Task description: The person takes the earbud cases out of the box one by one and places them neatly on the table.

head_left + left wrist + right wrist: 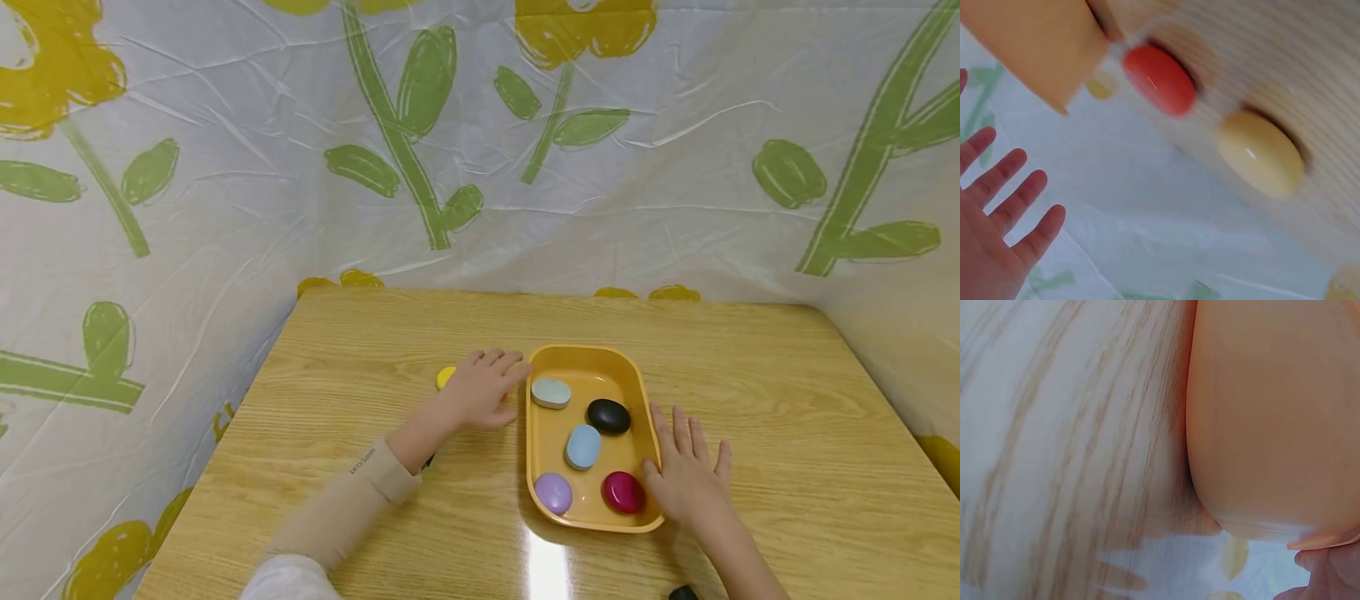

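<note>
An orange-yellow tray point(588, 522) holds several smooth oval pieces: a pale grey-green one point(551, 392), a black one point(609, 417), a light blue one point(583, 447), a purple one point(553, 493) and a magenta one point(624, 492). My left hand point(483, 392), fingers spread and holding nothing, hovers by the tray's left rim. Below it on the table are a yellow oval piece point(1261, 154) and a red one point(1160, 80), mostly hidden by that hand in the head view. With straight fingers, my right hand point(692, 479) rests against the tray's right side.
The wooden table point(795, 400) runs back to a hanging white cloth point(570, 217) printed with yellow flowers and green leaves. Cloth also hangs along both sides. A small black object point(682, 592) shows at the bottom edge near the right forearm.
</note>
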The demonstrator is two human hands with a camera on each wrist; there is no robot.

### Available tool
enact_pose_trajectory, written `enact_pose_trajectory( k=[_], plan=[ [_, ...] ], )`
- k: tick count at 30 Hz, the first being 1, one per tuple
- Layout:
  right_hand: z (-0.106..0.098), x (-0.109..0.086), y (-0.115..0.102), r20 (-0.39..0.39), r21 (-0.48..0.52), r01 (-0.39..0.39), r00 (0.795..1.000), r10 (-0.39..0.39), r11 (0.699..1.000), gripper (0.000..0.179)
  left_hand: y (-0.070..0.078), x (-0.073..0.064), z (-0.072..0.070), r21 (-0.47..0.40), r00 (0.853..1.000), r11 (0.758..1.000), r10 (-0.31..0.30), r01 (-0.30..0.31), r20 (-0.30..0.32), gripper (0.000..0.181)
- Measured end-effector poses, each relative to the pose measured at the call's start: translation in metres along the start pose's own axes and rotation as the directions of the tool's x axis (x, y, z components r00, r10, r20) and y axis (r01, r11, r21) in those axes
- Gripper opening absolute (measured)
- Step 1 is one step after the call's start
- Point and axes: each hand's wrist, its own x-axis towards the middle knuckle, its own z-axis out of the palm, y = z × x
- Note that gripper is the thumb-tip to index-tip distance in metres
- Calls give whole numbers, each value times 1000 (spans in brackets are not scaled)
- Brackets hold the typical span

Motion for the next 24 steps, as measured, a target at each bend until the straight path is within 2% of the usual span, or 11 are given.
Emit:
enact_pose_trajectory(
  k=[4, 7, 9, 12, 15, 19, 24],
  plan=[
    [0, 0, 0, 4, -3, 0, 1000, 0, 1000, 71, 27, 4, 0, 72, 991, 989, 130, -131, 14, 59],
    [0, 0, 0, 4, -4, 0, 1000, 0, 1000, 71, 45, 7, 0, 102, 975, 970, 215, -221, 64, 59],
    [0, 0, 0, 2, -2, 0, 1000, 0, 1000, 70, 56, 9, 1, 112, 956, 953, 271, -283, 109, 59],
    [1, 1, 0, -1, -2, 2, 1000, -2, 1000, 70, 68, 11, 3, 131, 919, 917, 353, -377, 175, 59],
    [1, 1, 0, -2, -5, 3, 1000, -3, 1000, 70, 76, 12, 7, 161, 885, 878, 415, -450, 211, 59],
    [1, 2, 0, -1, -1, 2, 1000, -2, 1000, 70, 82, 15, 9, 163, 865, 861, 436, -481, 248, 53],
    [0, 1, 0, -8, 0, 3, 1000, -3, 1000, 71, 89, 22, 7, 131, 840, 866, 416, -483, 349, 43]
  ],
)
